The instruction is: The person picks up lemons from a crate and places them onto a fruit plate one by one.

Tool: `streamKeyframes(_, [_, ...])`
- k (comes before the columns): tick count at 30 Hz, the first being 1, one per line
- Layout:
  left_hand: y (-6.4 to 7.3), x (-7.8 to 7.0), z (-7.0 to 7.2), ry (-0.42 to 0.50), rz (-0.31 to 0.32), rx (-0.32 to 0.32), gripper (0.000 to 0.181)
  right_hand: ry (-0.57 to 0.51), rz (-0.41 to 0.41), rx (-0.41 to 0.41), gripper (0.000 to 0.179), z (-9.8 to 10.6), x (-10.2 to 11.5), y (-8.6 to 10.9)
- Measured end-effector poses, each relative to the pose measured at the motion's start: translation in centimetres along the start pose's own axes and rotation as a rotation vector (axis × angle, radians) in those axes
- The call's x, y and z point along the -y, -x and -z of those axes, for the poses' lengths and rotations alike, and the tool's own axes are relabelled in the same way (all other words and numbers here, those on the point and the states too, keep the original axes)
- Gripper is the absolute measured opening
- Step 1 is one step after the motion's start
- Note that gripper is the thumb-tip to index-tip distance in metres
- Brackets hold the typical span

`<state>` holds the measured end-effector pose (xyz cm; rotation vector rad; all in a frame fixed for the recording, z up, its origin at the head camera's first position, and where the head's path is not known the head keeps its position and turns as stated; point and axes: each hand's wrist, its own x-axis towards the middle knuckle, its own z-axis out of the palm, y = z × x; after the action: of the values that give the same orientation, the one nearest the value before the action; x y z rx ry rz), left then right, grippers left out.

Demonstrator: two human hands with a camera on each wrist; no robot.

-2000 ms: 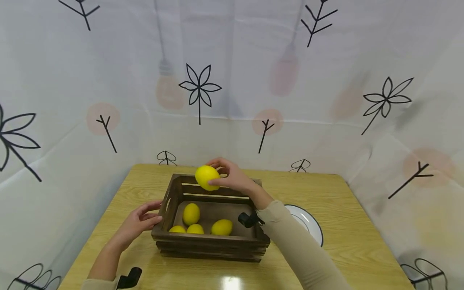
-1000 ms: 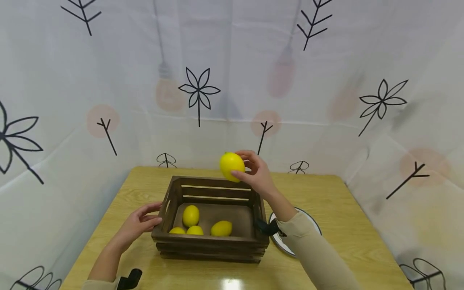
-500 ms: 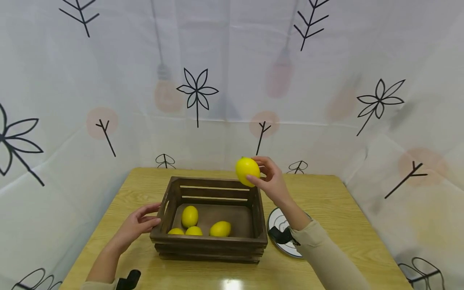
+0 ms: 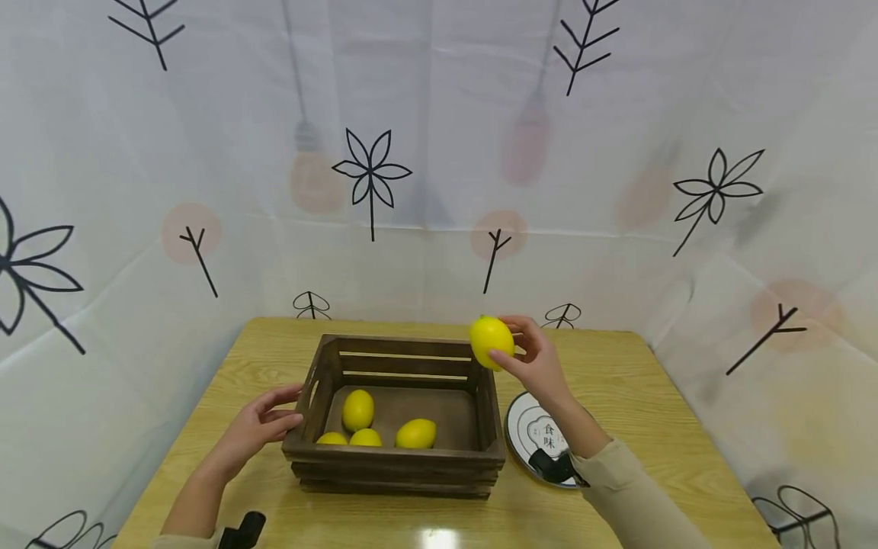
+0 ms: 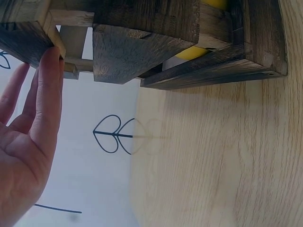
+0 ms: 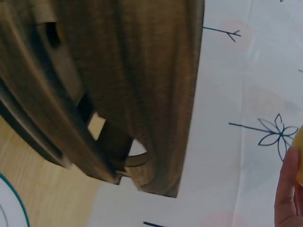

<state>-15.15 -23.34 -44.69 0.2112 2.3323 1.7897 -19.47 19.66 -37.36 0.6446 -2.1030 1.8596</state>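
My right hand [image 4: 538,367] pinches a yellow lemon [image 4: 487,335] between thumb and fingers, raised over the right back corner of a dark wooden slatted crate [image 4: 394,463]. Only an edge of this lemon [image 6: 299,156] and part of the hand show in the right wrist view. At the crate's left end, my left hand [image 4: 254,427] has its fingertips on the upper side board near the handle slot; the left wrist view shows those fingers [image 5: 49,94] extended along the wood. Several more lemons [image 4: 358,410] lie inside the crate, two partly hidden by its front wall.
To the right of the crate, a white plate [image 4: 523,418] with a dark rim and printed characters sits on the wooden table [image 4: 617,396], partly covered by my right forearm and wrist camera. A patterned white cloth [image 4: 439,152] hangs behind and around the table.
My right hand has carried the lemon rightward from over the crate's middle to its right back corner, dipping lately. More of the plate shows. The left hand stays at the crate.
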Motion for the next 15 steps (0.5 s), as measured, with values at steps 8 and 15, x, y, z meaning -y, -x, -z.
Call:
streamKeyframes(8, [0.0,0.0,0.0,0.004,0.004,-0.005,0.058,0.032,-0.019,-0.028,0.044,0.9,-1.1,1.2])
streamKeyframes(15, [0.0,-0.1,0.0,0.002,-0.001,-0.007,0.058,0.067,-0.058,-0.084,0.044,1.7,-1.7,2.1])
